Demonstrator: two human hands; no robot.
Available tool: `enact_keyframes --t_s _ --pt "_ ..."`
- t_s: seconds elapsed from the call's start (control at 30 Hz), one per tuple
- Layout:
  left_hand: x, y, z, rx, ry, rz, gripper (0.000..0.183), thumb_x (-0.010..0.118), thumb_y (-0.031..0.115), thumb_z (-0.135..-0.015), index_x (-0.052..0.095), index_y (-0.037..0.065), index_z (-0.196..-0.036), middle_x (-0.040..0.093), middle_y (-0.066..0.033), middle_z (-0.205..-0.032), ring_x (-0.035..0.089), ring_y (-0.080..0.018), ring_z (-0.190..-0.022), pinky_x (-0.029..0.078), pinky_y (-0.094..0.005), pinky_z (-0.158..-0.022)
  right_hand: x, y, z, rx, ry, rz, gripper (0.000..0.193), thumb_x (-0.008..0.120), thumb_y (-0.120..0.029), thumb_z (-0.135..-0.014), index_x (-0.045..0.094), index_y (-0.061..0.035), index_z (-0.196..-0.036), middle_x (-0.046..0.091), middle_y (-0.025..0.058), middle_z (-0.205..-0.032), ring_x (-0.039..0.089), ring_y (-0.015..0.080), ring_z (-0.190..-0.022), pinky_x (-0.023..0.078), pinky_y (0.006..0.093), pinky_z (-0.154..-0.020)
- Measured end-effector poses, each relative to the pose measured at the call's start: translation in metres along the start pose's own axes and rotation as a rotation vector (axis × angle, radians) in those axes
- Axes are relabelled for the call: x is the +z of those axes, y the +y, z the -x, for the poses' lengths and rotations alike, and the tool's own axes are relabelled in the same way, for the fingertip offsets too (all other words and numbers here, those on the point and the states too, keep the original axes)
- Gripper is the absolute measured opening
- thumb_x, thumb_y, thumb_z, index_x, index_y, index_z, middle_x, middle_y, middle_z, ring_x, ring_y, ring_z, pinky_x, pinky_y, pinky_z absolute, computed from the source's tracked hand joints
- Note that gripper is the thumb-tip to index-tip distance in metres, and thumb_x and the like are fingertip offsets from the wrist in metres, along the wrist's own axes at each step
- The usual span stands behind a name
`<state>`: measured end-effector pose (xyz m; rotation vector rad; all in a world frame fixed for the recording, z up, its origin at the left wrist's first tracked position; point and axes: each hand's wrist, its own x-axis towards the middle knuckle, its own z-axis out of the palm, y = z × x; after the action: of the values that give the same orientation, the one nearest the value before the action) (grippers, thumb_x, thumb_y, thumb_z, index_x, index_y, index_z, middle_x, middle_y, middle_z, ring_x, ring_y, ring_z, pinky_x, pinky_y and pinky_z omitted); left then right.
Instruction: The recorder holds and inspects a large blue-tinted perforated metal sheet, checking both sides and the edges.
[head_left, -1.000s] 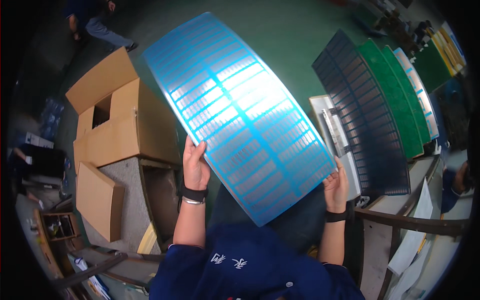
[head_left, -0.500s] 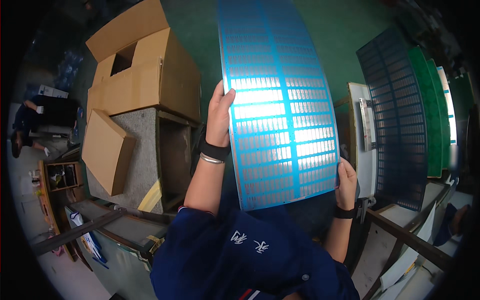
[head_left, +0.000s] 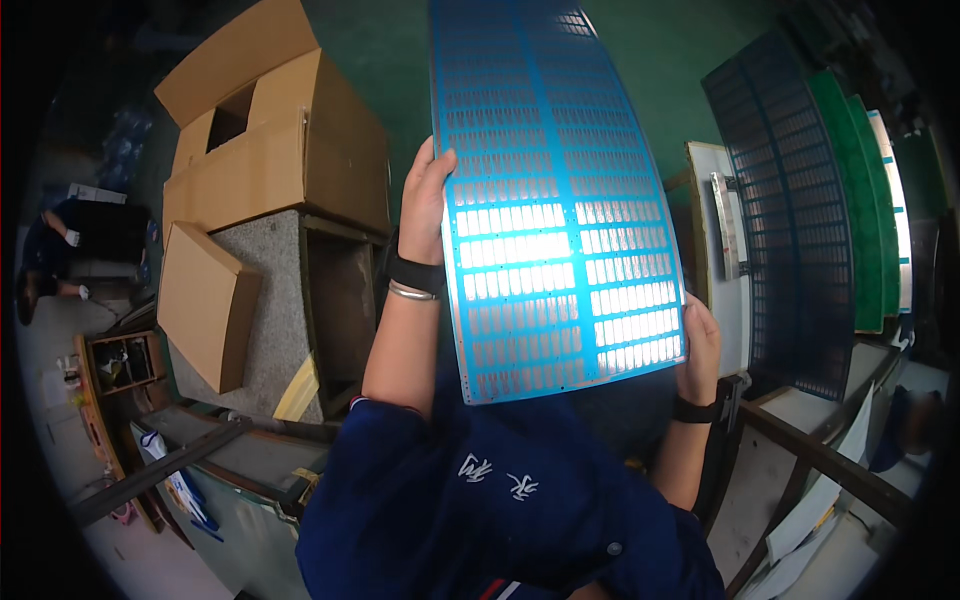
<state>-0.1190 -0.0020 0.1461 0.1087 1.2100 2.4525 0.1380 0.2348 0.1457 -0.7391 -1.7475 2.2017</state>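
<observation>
A long blue panel with rows of silver rectangles point(head_left: 560, 190) is held up in front of me, its near end tilted above my lap. My left hand point(head_left: 424, 200) grips the panel's left edge, the thumb on its face and the other fingers mostly hidden behind. Lower down, by the near right corner, my right hand point(head_left: 702, 345) holds the opposite edge. Bright light reflects off the silver rectangles between the two hands. The far end of the panel runs out of the picture at the top.
Left of me, a large open cardboard box point(head_left: 345, 150) and a smaller carton point(head_left: 205, 310) stand on a grey-topped stand point(head_left: 282, 260). On the right, a similar dark blue panel point(head_left: 785, 220) leans near green boards point(head_left: 835, 200). A person point(head_left: 100, 230) is at the far left.
The panel's tilt has shifted slightly, and the glare has moved across its rows. Both hands keep their hold on its edges. The whole view has moved a little.
</observation>
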Motion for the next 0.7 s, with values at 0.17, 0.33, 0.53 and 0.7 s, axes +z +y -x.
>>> enact_keyframes --t_s 0.17,0.33,0.53,0.7 --pt "-0.008 -0.004 -0.002 -0.024 -0.011 0.028 0.03 0.041 0.011 -0.092 0.045 0.0 -0.12 0.058 -0.0093 -0.107 0.058 -0.0139 -0.092 0.049 -0.0271 -0.078 0.001 0.001 0.001 0.016 0.004 -0.009 0.038 0.044 -0.024 -0.095 0.052 0.0066 -0.117 0.063 0.0032 -0.088 0.053 0.0028 -0.069 0.041 0.0164 -0.063" --pt "-0.007 -0.002 0.001 -0.07 -0.011 0.02 0.028 0.041 0.01 -0.092 0.047 0.001 -0.117 0.058 -0.008 -0.104 0.057 -0.0141 -0.091 0.048 -0.0274 -0.078 -0.007 0.007 0.002 0.042 -0.042 -0.002 0.039 0.039 -0.024 -0.096 0.049 0.0076 -0.118 0.062 0.0098 -0.098 0.059 0.0119 -0.087 0.046 0.0248 -0.077" --pt "-0.004 -0.007 -0.005 -0.022 0.021 0.063 0.026 0.042 0.007 -0.091 0.048 0.001 -0.116 0.059 -0.0073 -0.102 0.058 -0.0134 -0.089 0.048 -0.0273 -0.077 -0.002 0.008 -0.005 0.051 -0.06 -0.054 0.037 0.038 -0.02 -0.096 0.048 0.008 -0.119 0.061 0.0107 -0.102 0.059 0.0119 -0.09 0.046 0.0244 -0.079" --pt "-0.004 -0.005 -0.008 -0.004 -0.012 0.009 0.027 0.043 0.006 -0.09 0.048 0.001 -0.116 0.058 -0.0065 -0.104 0.056 -0.0127 -0.092 0.045 -0.0261 -0.081 0.001 0.015 -0.008 0.063 0.002 -0.074 0.035 0.041 -0.018 -0.096 0.051 0.0073 -0.117 0.062 0.0084 -0.101 0.059 0.0104 -0.087 0.045 0.0228 -0.078"
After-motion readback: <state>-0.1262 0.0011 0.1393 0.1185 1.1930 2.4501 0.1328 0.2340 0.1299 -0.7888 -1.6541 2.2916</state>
